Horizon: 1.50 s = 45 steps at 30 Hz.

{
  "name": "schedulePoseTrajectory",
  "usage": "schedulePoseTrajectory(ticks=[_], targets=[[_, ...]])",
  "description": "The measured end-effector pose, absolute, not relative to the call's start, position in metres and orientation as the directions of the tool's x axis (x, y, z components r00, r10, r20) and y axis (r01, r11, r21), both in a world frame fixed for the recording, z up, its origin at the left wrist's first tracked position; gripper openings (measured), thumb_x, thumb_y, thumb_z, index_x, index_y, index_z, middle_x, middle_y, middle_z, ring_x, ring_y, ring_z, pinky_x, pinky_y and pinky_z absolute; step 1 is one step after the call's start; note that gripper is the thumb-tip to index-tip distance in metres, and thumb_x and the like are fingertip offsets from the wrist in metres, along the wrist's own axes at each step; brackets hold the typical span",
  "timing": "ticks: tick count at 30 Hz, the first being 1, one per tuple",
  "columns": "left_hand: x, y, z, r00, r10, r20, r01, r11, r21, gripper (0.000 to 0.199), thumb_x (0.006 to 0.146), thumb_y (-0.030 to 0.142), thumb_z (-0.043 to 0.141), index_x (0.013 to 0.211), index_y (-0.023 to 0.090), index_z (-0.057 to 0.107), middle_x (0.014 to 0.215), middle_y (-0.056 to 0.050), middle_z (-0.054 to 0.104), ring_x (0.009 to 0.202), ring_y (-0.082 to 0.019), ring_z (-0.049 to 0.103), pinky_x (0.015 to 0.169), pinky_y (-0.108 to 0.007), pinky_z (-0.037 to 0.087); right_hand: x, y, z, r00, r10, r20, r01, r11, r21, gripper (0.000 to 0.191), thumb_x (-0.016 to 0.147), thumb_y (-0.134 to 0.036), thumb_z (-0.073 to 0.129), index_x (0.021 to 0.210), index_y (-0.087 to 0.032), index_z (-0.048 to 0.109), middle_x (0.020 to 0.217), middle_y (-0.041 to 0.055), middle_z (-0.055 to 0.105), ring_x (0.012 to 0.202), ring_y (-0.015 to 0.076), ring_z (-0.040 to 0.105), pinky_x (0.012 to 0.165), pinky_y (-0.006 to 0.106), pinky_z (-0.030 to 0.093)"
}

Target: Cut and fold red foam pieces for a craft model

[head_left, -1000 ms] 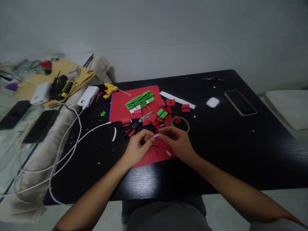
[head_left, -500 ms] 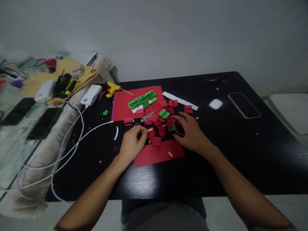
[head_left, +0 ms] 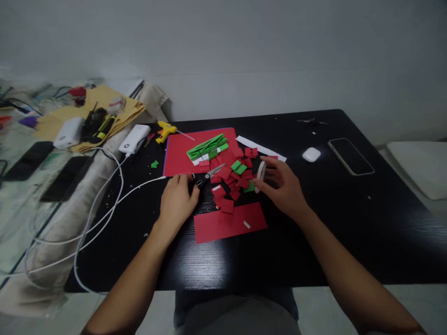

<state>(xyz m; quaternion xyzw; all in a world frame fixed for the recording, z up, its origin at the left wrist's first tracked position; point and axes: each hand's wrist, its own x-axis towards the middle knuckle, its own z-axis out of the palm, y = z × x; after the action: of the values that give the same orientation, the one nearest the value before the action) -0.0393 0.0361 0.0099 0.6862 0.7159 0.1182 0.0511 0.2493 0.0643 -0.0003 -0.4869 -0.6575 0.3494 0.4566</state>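
My right hand (head_left: 279, 184) grips a roll of white tape (head_left: 260, 177) upright between thumb and fingers, beside the red and green paper pieces. Over the handles of the scissors (head_left: 212, 173) lies my left hand (head_left: 178, 197), its fingers partly hidden from view and their hold unclear. Small folded red pieces (head_left: 226, 206) are heaped between my hands, with a folded green piece (head_left: 239, 167) among them. Nearest me is a red paper strip (head_left: 209, 228) with a small white bit on it. Behind the heap, pleated green paper (head_left: 207, 146) rests on a red sheet (head_left: 174, 156).
A yellow glue gun (head_left: 165, 131) and a white power bank (head_left: 134, 138) with cables stand at the back left. On the right are a white earbud case (head_left: 311, 154), a phone (head_left: 351, 157) and keys (head_left: 312, 121). A white paper strip (head_left: 261, 148) lies behind the heap.
My left hand has moved left from the red pieces to the scissors handles. My right hand has lifted the tape roll, which now stands upright in its fingers.
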Motion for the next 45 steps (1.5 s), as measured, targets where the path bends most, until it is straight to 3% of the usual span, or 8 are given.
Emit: schedulePoseTrajectory(ticks=[3, 6, 17, 20, 24, 28, 35, 45], targets=[[-0.042, 0.038, 0.008, -0.026, 0.999, 0.025, 0.992, 0.023, 0.124, 0.033, 0.096, 0.035, 0.055, 0.115, 0.011, 0.066, 0.111, -0.018, 0.069, 0.105, -0.036, 0.065, 0.090, -0.046, 0.052, 0.243, 0.062, 0.001, -0.153, 0.978, 0.143, 0.066, 0.155, -0.986, 0.052, 0.083, -0.041, 0.080, 0.131, -0.032, 0.060, 0.124, 0.0057, 0.062, 0.099, 0.0233, 0.069, 0.082, 0.040, 0.063], [-0.045, 0.038, 0.008, 0.013, 1.000, -0.016, 0.996, -0.012, 0.086, 0.033, 0.095, 0.034, 0.057, 0.117, 0.011, 0.066, 0.114, -0.018, 0.069, 0.106, -0.036, 0.066, 0.090, -0.046, 0.052, 0.238, 0.059, 0.003, -0.170, 0.979, 0.113, -0.037, 0.108, -0.993, 0.048, 0.082, -0.038, 0.083, 0.126, -0.034, 0.064, 0.128, 0.0037, 0.062, 0.099, 0.0205, 0.068, 0.085, 0.037, 0.062], [-0.048, 0.039, 0.014, 0.042, 0.999, -0.009, 0.991, -0.041, 0.130, 0.027, 0.095, 0.032, 0.061, 0.112, 0.012, 0.068, 0.115, -0.017, 0.072, 0.105, -0.035, 0.069, 0.090, -0.044, 0.053, 0.237, 0.057, 0.009, -0.347, 0.920, -0.182, -0.346, -0.305, -0.887, 0.036, 0.086, -0.036, 0.077, 0.121, -0.032, 0.067, 0.114, 0.0043, 0.066, 0.106, 0.0260, 0.069, 0.077, 0.040, 0.063], [-0.046, 0.037, 0.017, 0.031, 0.999, -0.020, 0.993, -0.029, 0.118, 0.029, 0.098, 0.033, 0.056, 0.114, 0.011, 0.065, 0.113, -0.019, 0.073, 0.104, -0.036, 0.070, 0.089, -0.046, 0.053, 0.239, 0.059, 0.008, -0.387, 0.901, -0.194, -0.374, -0.346, -0.860, 0.044, 0.081, -0.032, 0.081, 0.122, -0.032, 0.066, 0.120, 0.0052, 0.066, 0.114, 0.0284, 0.067, 0.083, 0.042, 0.063], [-0.041, 0.035, 0.021, 0.003, 0.998, -0.065, 0.992, 0.005, 0.126, 0.030, 0.100, 0.030, 0.051, 0.120, 0.009, 0.059, 0.109, -0.020, 0.075, 0.098, -0.036, 0.073, 0.086, -0.046, 0.054, 0.239, 0.058, 0.007, -0.393, 0.904, -0.169, -0.348, -0.316, -0.883, 0.059, 0.072, -0.025, 0.088, 0.125, -0.035, 0.065, 0.121, 0.0043, 0.067, 0.115, 0.0277, 0.067, 0.087, 0.042, 0.063], [-0.041, 0.035, 0.018, 0.018, 1.000, -0.004, 0.976, -0.017, 0.219, 0.030, 0.100, 0.030, 0.052, 0.121, 0.009, 0.057, 0.116, -0.022, 0.073, 0.103, -0.038, 0.071, 0.090, -0.049, 0.052, 0.237, 0.057, 0.006, -0.316, 0.947, -0.065, -0.283, -0.159, -0.946, 0.056, 0.076, -0.027, 0.087, 0.126, -0.035, 0.065, 0.119, 0.0030, 0.068, 0.106, 0.0243, 0.069, 0.092, 0.044, 0.061], [-0.046, 0.034, 0.013, 0.015, 0.993, 0.119, 0.903, -0.065, 0.426, 0.026, 0.094, 0.032, 0.062, 0.114, 0.016, 0.062, 0.115, -0.015, 0.073, 0.103, -0.032, 0.069, 0.090, -0.044, 0.052, 0.235, 0.055, 0.004, -0.278, 0.955, 0.101, -0.082, 0.081, -0.993, 0.050, 0.085, -0.035, 0.081, 0.131, -0.035, 0.062, 0.138, 0.0053, 0.062, 0.119, 0.0265, 0.065, 0.099, 0.046, 0.059], [-0.043, 0.032, 0.016, 0.113, 0.985, 0.131, 0.813, -0.168, 0.557, 0.023, 0.091, 0.039, 0.067, 0.103, 0.020, 0.063, 0.097, -0.005, 0.070, 0.082, -0.021, 0.065, 0.073, -0.030, 0.048, 0.237, 0.053, 0.006, -0.368, 0.924, 0.103, -0.084, 0.077, -0.993, 0.041, 0.096, -0.036, 0.070, 0.133, -0.038, 0.054, 0.145, 0.0046, 0.054, 0.127, 0.0246, 0.060, 0.104, 0.044, 0.056]])
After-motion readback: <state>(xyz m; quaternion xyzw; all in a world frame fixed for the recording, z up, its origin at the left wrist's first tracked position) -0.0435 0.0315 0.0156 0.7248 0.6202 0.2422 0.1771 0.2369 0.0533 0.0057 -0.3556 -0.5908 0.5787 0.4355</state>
